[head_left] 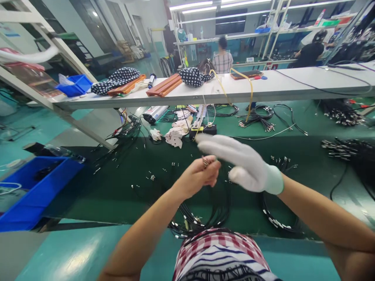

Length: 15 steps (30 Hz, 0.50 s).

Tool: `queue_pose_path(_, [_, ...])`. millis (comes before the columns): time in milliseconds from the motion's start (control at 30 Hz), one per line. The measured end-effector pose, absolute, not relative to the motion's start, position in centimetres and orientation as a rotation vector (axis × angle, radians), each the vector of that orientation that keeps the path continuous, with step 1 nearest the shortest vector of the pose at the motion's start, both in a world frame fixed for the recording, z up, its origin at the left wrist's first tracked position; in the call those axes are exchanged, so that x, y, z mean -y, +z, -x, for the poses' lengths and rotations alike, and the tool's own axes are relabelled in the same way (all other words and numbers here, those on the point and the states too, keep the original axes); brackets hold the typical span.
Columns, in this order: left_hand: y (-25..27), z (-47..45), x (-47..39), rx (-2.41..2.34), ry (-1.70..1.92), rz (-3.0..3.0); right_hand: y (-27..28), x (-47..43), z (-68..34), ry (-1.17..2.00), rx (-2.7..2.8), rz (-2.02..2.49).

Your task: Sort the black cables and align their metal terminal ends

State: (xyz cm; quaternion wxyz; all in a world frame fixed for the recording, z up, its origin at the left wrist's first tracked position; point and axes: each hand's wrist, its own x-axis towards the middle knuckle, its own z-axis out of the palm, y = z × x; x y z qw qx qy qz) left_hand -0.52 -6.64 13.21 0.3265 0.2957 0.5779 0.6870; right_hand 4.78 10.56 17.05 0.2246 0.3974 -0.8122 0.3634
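My left hand [199, 175], bare, is raised over the green mat with its fingers curled closed. A small metallic bit shows at its fingers; I cannot tell whether it is a ring or a held part. My right hand [246, 162] wears a white glove with a mint cuff. Its fingers stretch out flat towards the left, just beside the left fingertips, with the thumb apart. Below both hands, a coil of black cables [215, 218] with white tags lies at the mat's near edge. Another tagged coil [277, 222] rests under my right wrist.
Small connectors [152, 177] are scattered on the green mat [123, 203]. White gloves [177, 132] and a black box [205, 132] stand behind. Cable bundles [348, 150] lie at right, a blue bin [38, 195] at left. A white shelf [131, 100] crosses above; people sit beyond.
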Motion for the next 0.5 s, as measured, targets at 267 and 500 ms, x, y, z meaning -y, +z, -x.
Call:
queue_pose_path(267, [24.6, 2.9, 7.9, -1.480, 1.961, -0.981, 17.3, -8.0, -4.1, 1.980, 2.263, -0.805])
queue_pose_path(500, [29.1, 5.9, 7.4, -1.687, 2.242, -1.106, 20.4, -5.0, -2.6, 2.239, 2.011, -0.643])
